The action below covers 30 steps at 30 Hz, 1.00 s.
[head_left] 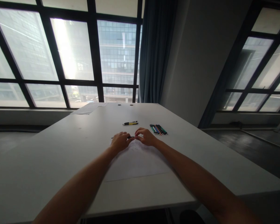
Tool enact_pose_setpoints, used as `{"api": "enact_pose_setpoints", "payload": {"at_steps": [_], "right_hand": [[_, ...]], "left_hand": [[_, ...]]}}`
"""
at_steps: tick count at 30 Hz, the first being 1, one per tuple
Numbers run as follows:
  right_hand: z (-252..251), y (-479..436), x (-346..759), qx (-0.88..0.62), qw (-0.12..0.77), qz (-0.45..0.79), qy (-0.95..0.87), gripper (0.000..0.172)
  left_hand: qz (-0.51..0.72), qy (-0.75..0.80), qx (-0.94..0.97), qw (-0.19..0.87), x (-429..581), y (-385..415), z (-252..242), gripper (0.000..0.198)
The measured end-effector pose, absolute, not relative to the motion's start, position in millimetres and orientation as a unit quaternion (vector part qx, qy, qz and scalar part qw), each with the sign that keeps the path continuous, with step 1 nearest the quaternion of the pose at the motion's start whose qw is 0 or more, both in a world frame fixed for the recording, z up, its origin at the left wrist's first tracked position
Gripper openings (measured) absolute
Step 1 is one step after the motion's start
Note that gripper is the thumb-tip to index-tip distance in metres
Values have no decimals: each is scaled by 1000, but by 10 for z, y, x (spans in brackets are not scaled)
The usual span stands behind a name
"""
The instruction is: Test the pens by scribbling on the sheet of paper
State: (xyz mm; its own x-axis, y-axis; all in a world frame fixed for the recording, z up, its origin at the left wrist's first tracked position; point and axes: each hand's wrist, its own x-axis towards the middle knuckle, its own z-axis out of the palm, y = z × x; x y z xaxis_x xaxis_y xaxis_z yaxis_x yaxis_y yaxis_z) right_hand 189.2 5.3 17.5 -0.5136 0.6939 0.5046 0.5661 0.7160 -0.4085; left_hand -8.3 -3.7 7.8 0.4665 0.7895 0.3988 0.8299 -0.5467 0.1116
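My left hand [120,140] is closed around a thin dark pen [131,137], held level above a white sheet of paper [137,168]. One end of it pokes out to the left of the hand, and the other reaches toward my right hand [145,137]. The thumb and fingers of that hand are pinched at the pen's right end; the exact contact is too small to make out. Just beyond the hands lie yellow-and-black pens [130,123]. A row of several coloured pens [158,129] lies side by side to the right.
The white table [60,161] stretches away toward the windows, its front edge close to me. More papers [87,108] lie at its far left. Two dark round spots [131,105] show near the far edge. A blue curtain [153,56] hangs behind.
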Motion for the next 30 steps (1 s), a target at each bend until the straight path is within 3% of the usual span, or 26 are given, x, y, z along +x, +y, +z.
{"api": "enact_pose_setpoints", "payload": {"at_steps": [4,13,25,30], "right_hand": [[164,145,2023,-410,321,38,-853,4],[148,333,2463,-491,336,-34,-803,7],[81,196,2165,-519,186,-92,-829,7],[116,220,2206,-523,210,-115,-818,18]], "left_hand": [[-203,-523,-826,54,-92,-19,82,46],[-210,-602,-770,33,-227,102,74,49],[-200,-568,-798,39,-159,61,63,33],[-186,-496,-847,39,-182,87,4,36]]}}
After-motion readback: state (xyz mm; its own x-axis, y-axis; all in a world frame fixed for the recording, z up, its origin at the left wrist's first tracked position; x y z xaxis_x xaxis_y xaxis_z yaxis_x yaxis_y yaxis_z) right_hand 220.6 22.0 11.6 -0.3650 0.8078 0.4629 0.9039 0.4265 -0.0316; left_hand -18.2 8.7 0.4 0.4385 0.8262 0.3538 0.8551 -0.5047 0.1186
